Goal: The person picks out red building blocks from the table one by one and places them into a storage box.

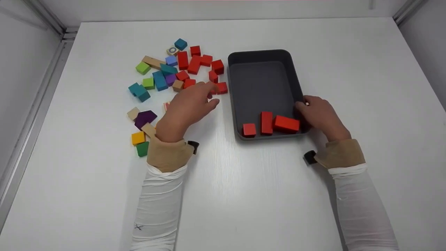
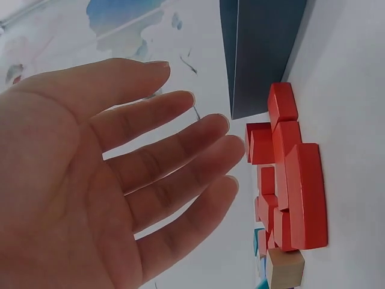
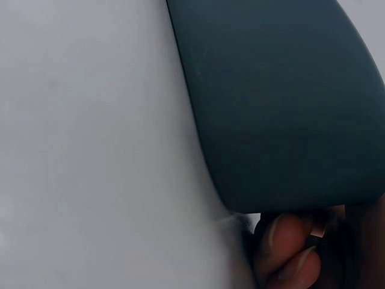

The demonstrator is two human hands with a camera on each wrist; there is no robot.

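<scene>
My left hand [image 1: 188, 108] hovers beside the loose red blocks, between the pile and the dark grey tray [image 1: 261, 83]. In the left wrist view its fingers are extended and hold nothing, with red blocks [image 2: 307, 198] beyond the fingertips. My right hand [image 1: 322, 116] grips the tray's right wall near the front corner, thumb over the rim. Curled fingertips [image 3: 289, 247] show at the tray's edge in the right wrist view. Inside the tray's front end lie a red cube [image 1: 249, 130], an upright-lying red block [image 1: 266, 123] and a tilted red block [image 1: 286, 124].
Left of the red blocks are teal blocks [image 1: 160, 81], light green blocks [image 1: 143, 68] and a tan plank [image 1: 153, 62]. Nearer the front lie a purple pentagonal block [image 1: 145, 119], a yellow block [image 1: 138, 138] and a green block [image 1: 142, 149]. All rest on a white table [image 1: 230, 195].
</scene>
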